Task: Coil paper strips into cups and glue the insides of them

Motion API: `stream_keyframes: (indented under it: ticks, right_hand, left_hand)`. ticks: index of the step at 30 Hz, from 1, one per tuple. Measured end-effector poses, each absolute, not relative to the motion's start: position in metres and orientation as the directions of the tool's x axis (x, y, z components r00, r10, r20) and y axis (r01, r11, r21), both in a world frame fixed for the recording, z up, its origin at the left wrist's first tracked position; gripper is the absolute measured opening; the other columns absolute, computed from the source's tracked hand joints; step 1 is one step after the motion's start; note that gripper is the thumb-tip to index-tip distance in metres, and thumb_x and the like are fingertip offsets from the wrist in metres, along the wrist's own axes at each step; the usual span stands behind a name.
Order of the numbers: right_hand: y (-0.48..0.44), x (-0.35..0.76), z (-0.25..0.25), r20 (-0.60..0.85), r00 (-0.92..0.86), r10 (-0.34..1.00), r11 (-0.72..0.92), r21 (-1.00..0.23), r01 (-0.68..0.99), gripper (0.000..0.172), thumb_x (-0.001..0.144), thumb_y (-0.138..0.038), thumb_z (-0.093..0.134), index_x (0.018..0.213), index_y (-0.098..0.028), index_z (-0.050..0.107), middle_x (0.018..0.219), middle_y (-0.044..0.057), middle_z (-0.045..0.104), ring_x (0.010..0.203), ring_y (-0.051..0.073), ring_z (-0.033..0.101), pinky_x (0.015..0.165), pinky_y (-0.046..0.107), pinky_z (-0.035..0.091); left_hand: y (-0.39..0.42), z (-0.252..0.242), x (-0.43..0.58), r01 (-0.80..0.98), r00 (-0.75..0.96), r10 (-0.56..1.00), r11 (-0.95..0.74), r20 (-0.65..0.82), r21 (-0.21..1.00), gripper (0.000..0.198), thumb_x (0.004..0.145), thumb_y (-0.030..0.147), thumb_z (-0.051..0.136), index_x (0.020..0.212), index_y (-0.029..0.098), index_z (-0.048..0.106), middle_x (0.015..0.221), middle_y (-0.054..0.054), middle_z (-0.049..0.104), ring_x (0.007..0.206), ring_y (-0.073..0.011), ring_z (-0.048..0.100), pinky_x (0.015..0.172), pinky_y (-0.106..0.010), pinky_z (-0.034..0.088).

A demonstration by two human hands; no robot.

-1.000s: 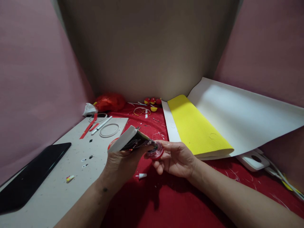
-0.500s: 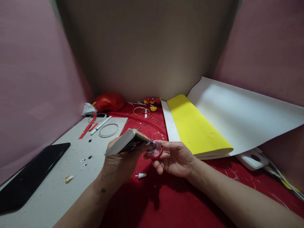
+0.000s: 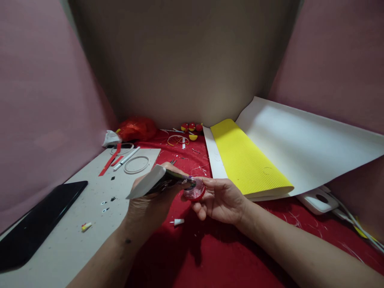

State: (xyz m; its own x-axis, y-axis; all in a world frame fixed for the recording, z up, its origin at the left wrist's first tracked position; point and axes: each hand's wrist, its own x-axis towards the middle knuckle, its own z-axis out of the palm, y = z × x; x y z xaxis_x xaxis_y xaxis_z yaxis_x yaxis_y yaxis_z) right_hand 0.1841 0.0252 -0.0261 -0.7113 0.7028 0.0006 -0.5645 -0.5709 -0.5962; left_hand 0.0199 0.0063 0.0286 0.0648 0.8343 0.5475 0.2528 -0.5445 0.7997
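My left hand (image 3: pixel 153 200) is closed around a glue tube (image 3: pixel 148 182), dark with a flat white end that tilts up toward the left. The tube's nozzle end points into a small red ridged paper cup (image 3: pixel 198 193); whether it touches the inside is hard to make out. Between thumb and fingers, my right hand (image 3: pixel 223 200) grips that cup by its right side, hollow facing the tube. Just below both hands, a white cap with a thin pin (image 3: pixel 179 222) lies on the red cloth (image 3: pixel 180 256).
On the grey board (image 3: pixel 69 248) at left are a black phone-like slab (image 3: pixel 42 222), white rings (image 3: pixel 136 165), red strips (image 3: pixel 111 160) and paper eyes (image 3: pixel 105 209). Small red-yellow figures (image 3: pixel 192 127) sit at the back. Yellow corrugated card (image 3: pixel 249 160) lies right, beside a white power strip (image 3: pixel 318 201).
The glue tube's white end has tipped slightly down and left, with my left hand shifting a little. My right hand and the red cup stay nearly where they were.
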Motion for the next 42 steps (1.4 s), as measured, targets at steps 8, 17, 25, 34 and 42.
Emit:
stream_keyframes:
  ticks: [8,17,25,34,42]
  right_hand:
    - [0.026,0.184,-0.027,0.042,-0.725,0.688,-0.572,-0.583,-0.577,0.024,0.078,-0.021,0.045,0.098,-0.010,0.052,0.081,0.011,0.065,0.062,0.020,0.066,0.053,0.030,0.053]
    - [0.026,0.182,-0.027,0.053,-0.722,0.690,-0.577,-0.562,-0.593,0.023,0.077,-0.021,0.048,0.095,-0.009,0.054,0.080,0.010,0.066,0.062,0.021,0.066,0.053,0.029,0.053]
    - [0.026,0.183,-0.026,-0.015,-0.706,0.708,-0.577,-0.589,-0.566,0.022,0.078,-0.024,0.046,0.094,-0.010,0.053,0.079,0.011,0.065,0.061,0.019,0.065,0.053,0.030,0.053]
    - [0.026,0.184,-0.028,0.019,-0.721,0.692,-0.587,-0.567,-0.578,0.023,0.078,-0.023,0.046,0.094,-0.009,0.055,0.083,0.013,0.067,0.062,0.020,0.066,0.053,0.030,0.053]
    - [0.026,0.183,-0.028,-0.041,-0.707,0.706,-0.592,-0.583,-0.556,0.024,0.081,-0.023,0.040,0.094,-0.008,0.054,0.082,0.013,0.066,0.059,0.018,0.064,0.053,0.031,0.054]
  left_hand:
    - [0.005,0.030,0.022,0.163,0.171,0.838,-0.542,0.518,0.824,0.011,0.071,0.010,0.062,0.067,0.019,0.061,0.061,0.003,0.064,0.055,-0.0121,0.059,0.055,-0.023,0.050]
    - [0.006,0.027,0.019,0.175,0.227,0.806,-0.586,0.547,0.791,0.010,0.073,0.010,0.061,0.067,0.017,0.059,0.059,0.002,0.061,0.052,-0.0104,0.057,0.052,-0.022,0.048]
    - [0.007,0.028,0.018,0.193,0.241,0.780,-0.622,0.577,0.759,0.009,0.078,0.015,0.059,0.069,0.015,0.060,0.061,0.000,0.060,0.053,-0.0104,0.056,0.051,-0.023,0.047]
    - [0.007,0.027,0.014,0.238,0.214,0.779,-0.627,0.589,0.742,0.007,0.076,0.013,0.061,0.070,0.017,0.061,0.065,0.002,0.061,0.057,-0.0106,0.057,0.055,-0.023,0.047]
    - [0.008,0.026,0.011,0.304,0.162,0.788,-0.613,0.594,0.730,0.003,0.074,0.015,0.065,0.073,0.018,0.064,0.065,0.003,0.064,0.056,-0.0109,0.057,0.053,-0.023,0.045]
